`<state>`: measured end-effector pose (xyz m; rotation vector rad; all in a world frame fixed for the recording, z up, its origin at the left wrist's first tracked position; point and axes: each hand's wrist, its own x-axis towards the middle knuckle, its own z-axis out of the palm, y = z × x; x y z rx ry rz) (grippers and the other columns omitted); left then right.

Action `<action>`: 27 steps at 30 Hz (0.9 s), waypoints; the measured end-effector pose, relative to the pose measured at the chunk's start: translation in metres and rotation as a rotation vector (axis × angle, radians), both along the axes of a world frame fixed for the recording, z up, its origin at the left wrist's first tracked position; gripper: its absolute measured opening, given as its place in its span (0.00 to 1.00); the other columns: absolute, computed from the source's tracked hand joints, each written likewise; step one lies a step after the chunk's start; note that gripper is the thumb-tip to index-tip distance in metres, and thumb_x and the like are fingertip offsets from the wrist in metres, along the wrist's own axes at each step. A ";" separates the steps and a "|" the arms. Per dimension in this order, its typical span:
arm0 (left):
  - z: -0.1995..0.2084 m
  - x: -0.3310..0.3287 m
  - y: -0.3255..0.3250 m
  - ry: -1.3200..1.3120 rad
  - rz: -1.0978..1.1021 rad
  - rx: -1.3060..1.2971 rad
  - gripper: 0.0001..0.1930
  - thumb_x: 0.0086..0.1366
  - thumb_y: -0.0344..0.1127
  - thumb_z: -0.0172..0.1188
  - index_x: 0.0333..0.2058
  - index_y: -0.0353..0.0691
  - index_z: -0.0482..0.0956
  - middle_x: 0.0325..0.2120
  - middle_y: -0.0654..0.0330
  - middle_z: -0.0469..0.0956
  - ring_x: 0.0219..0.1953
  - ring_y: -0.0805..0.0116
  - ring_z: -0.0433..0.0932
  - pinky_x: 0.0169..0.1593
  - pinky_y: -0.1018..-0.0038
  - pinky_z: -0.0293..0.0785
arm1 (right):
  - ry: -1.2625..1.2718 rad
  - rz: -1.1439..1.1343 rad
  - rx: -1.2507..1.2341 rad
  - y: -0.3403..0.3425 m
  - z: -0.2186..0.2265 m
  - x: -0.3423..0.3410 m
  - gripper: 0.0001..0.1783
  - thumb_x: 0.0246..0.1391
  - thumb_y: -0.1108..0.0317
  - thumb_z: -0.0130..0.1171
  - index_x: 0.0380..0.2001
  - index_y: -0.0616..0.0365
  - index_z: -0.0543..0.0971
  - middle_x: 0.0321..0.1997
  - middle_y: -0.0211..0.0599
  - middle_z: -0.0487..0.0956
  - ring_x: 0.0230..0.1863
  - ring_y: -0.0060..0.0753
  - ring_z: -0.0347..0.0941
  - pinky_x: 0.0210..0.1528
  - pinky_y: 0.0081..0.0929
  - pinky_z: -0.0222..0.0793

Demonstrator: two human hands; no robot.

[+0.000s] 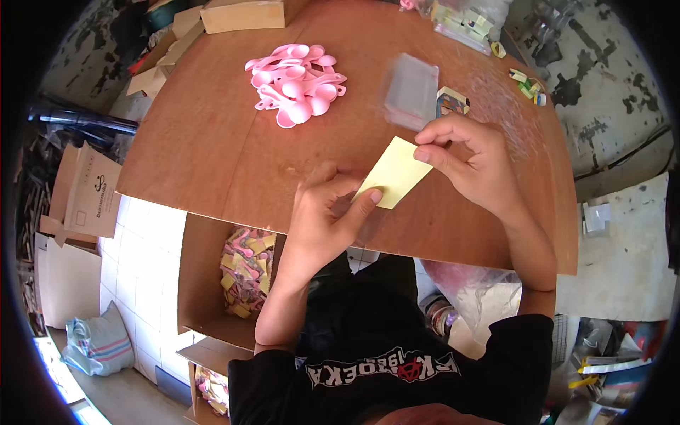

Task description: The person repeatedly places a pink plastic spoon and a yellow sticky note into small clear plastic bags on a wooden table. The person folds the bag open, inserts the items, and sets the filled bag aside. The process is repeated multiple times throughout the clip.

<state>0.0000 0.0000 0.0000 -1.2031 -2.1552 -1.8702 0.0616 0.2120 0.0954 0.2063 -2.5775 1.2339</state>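
Some fingers hidden, my left hand clamps the card by its near end, my right hand its far edge.

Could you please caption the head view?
Left hand grips a yellow card, right hand at its corner; pink spoons heaped beyond.

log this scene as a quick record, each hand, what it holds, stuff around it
left hand: thumb and fingers hold the lower end of a yellow card
right hand: thumb and fingertips at the card's upper right corner
surface: brown table
beyond the hands: heap of pink spoons; to its right, a clear plastic item, blurred, exact kind unclear
near table's front edge, left side: open cardboard box with pink and yellow contents
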 end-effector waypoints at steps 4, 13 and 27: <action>0.014 0.012 -0.002 -0.535 -0.161 0.073 0.09 0.65 0.28 0.62 0.41 0.30 0.82 0.28 0.63 0.81 0.31 0.80 0.76 0.35 0.80 0.73 | 0.046 0.096 0.042 -0.001 -0.002 0.003 0.06 0.54 0.72 0.65 0.34 0.62 0.83 0.32 0.34 0.83 0.39 0.31 0.78 0.43 0.27 0.72; 0.012 0.020 0.004 -0.364 -0.087 0.096 0.12 0.63 0.23 0.63 0.45 0.28 0.81 0.37 0.56 0.84 0.38 0.77 0.79 0.43 0.78 0.77 | -0.085 0.333 0.070 -0.009 -0.003 0.011 0.12 0.51 0.72 0.66 0.41 0.60 0.83 0.51 0.47 0.78 0.51 0.43 0.76 0.52 0.34 0.71; 0.018 0.019 -0.008 -0.097 0.018 0.152 0.13 0.58 0.22 0.65 0.43 0.29 0.82 0.37 0.50 0.84 0.37 0.65 0.85 0.41 0.74 0.79 | -0.265 0.400 0.141 -0.030 0.012 0.001 0.14 0.49 0.78 0.62 0.43 0.64 0.81 0.39 0.45 0.81 0.40 0.43 0.79 0.41 0.31 0.74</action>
